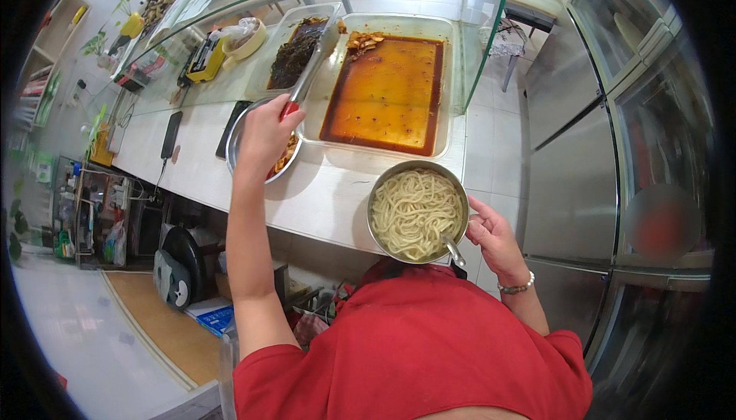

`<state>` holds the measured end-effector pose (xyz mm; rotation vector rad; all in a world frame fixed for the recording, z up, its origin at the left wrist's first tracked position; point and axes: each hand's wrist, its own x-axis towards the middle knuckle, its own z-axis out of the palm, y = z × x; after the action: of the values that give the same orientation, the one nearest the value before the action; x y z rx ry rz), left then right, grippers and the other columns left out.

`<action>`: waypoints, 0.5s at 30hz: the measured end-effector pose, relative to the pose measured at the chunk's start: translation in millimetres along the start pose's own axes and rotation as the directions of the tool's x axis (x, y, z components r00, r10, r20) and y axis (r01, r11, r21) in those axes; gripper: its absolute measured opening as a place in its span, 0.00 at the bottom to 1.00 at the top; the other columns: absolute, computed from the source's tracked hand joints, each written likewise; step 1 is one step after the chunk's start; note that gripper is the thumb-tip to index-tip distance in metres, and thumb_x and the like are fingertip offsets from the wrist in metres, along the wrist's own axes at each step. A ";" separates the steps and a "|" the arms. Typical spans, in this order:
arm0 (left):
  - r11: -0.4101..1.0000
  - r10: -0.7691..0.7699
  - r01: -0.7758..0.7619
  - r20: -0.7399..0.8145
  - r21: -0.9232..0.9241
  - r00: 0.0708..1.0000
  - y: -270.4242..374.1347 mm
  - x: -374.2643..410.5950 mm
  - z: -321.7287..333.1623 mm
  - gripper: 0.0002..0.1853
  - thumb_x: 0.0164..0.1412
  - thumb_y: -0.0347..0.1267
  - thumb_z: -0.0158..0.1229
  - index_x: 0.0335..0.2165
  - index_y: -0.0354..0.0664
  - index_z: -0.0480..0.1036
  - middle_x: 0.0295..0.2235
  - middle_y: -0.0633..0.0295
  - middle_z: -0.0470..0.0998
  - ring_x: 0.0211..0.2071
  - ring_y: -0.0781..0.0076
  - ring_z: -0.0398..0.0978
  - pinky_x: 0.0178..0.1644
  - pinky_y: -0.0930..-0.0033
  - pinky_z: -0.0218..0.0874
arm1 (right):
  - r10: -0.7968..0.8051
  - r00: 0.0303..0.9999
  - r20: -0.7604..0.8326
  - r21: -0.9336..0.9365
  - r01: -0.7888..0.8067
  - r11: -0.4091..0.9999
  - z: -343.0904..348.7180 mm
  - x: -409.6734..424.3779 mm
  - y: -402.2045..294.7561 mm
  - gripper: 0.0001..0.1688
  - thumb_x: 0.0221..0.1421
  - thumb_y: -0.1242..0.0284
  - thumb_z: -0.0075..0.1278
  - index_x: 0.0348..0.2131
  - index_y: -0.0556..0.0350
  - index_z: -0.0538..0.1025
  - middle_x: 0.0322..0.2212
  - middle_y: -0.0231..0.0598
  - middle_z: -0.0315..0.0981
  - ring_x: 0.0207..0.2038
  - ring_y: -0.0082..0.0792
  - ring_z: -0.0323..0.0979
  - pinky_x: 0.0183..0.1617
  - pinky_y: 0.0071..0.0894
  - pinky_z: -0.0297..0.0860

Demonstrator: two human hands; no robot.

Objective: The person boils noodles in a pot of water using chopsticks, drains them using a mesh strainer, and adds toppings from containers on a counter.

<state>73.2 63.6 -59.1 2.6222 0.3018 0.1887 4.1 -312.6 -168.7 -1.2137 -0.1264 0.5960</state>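
My left hand [261, 132] is closed around the red handle of a long metal serving utensil [310, 69]. Its far end reaches over the clear tray [261, 84] of dark, shredded seaweed-like food [296, 55]. Below that hand, partly hidden by it, sits a round metal bowl [232, 147] with reddish-orange pieces [283, 158]. My right hand [493, 242] holds the right rim of a metal bowl [371, 213] at the table's front edge. Pale noodles [417, 210] fill this bowl, and a metal spoon handle [454, 252] sticks out over its near rim.
A large clear tray [451, 81] holds reddish-orange oily liquid [385, 95] with sliced pieces [362, 40] in one corner. A glass guard [486, 46] surrounds the trays. Farther left are a yellow container [247, 40] and a black phone-like object [171, 135]. Steel refrigerators [566, 132] stand right.
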 end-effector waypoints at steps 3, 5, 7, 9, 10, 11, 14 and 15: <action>0.964 -0.171 0.162 -0.023 -0.212 0.985 12.9 -51.8 -32.9 0.15 0.52 0.32 0.55 0.39 0.37 0.71 0.16 0.59 0.69 0.12 0.73 0.65 0.15 0.73 0.56 | 0.009 1.000 -0.015 -0.008 -0.009 1.000 -1.2 -0.9 0.9 0.33 0.57 0.70 0.46 0.56 0.67 0.54 0.20 0.22 0.57 0.24 0.14 0.54 0.28 0.14 0.54; 0.935 -0.249 0.227 -0.046 -0.273 0.968 0.8 -85.3 -50.1 0.19 0.53 0.29 0.54 0.45 0.36 0.69 0.14 0.68 0.66 0.10 0.85 0.60 0.12 0.80 0.50 | 0.011 1.000 -0.020 -0.027 -0.011 1.000 -2.3 -0.8 1.3 0.33 0.57 0.70 0.46 0.57 0.67 0.54 0.20 0.22 0.57 0.24 0.14 0.55 0.28 0.14 0.54; 0.908 -0.354 0.339 -0.017 -0.245 0.935 -4.4 -119.4 -64.4 0.18 0.53 0.28 0.55 0.44 0.34 0.70 0.14 0.67 0.66 0.10 0.85 0.61 0.13 0.79 0.52 | 0.013 1.000 -0.019 -0.020 -0.013 1.000 -2.8 -1.0 2.4 0.34 0.57 0.69 0.46 0.57 0.67 0.54 0.20 0.23 0.58 0.24 0.14 0.54 0.28 0.14 0.54; 0.890 -0.400 0.380 -0.034 -0.254 0.916 -26.3 -145.0 -60.6 0.16 0.53 0.28 0.55 0.42 0.35 0.70 0.12 0.68 0.65 0.10 0.85 0.59 0.12 0.79 0.51 | 0.010 1.000 -0.012 -0.010 -0.010 1.000 -1.4 -1.2 1.6 0.34 0.57 0.69 0.47 0.57 0.67 0.54 0.20 0.23 0.57 0.24 0.15 0.54 0.28 0.14 0.54; 0.902 -0.392 0.386 0.005 -0.196 0.920 -32.1 -149.9 -60.1 0.14 0.53 0.29 0.55 0.39 0.34 0.70 0.12 0.64 0.65 0.10 0.82 0.60 0.14 0.76 0.52 | 0.011 1.000 -0.017 -0.022 -0.012 1.000 0.5 -0.7 0.2 0.34 0.57 0.68 0.47 0.56 0.68 0.54 0.20 0.23 0.57 0.23 0.15 0.54 0.27 0.14 0.53; 0.912 -0.385 0.387 0.045 -0.138 0.922 -34.4 -152.5 -60.3 0.13 0.53 0.30 0.55 0.36 0.33 0.70 0.12 0.61 0.66 0.10 0.78 0.61 0.15 0.73 0.53 | 0.011 1.000 -0.013 -0.016 -0.012 1.000 1.0 -0.1 1.4 0.35 0.56 0.68 0.47 0.56 0.68 0.54 0.20 0.22 0.57 0.23 0.15 0.54 0.27 0.13 0.53; 0.952 -0.305 0.305 -0.003 0.009 0.952 -54.0 -153.0 -58.1 0.14 0.51 0.33 0.56 0.33 0.31 0.67 0.15 0.47 0.67 0.15 0.57 0.64 0.22 0.64 0.57 | 0.007 1.000 -0.009 -0.010 -0.008 1.000 0.9 0.9 1.4 0.35 0.56 0.68 0.48 0.56 0.68 0.54 0.20 0.22 0.58 0.23 0.15 0.54 0.27 0.13 0.53; 0.958 -0.287 0.287 -0.025 0.015 0.958 -57.2 -153.0 -57.4 0.14 0.51 0.33 0.56 0.33 0.31 0.67 0.16 0.46 0.67 0.16 0.53 0.64 0.23 0.63 0.58 | 0.008 1.000 -0.012 -0.011 -0.009 1.000 1.4 1.2 0.5 0.35 0.56 0.68 0.48 0.56 0.68 0.54 0.20 0.22 0.58 0.23 0.15 0.54 0.27 0.13 0.53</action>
<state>-95.5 101.0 -49.0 2.5578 0.6889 0.1167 4.4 -310.7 -168.9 -1.2291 -0.1144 0.5960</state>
